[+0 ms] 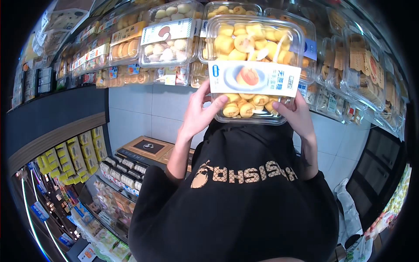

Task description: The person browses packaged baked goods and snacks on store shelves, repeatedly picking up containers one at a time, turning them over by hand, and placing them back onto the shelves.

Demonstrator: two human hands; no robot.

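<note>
Head view: clear clamshell box of small yellow cakes (255, 65) sits upper centre, long axis across the frame. Left hand (198, 114) and right hand (294, 114) each closed on its lower corners, equally near; stocked shelf (131, 48) behind.

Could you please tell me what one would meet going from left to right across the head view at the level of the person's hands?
Dark shelf edge → left hand → clear box of yellow cakes → right hand → stacked clear pastry boxes.
</note>
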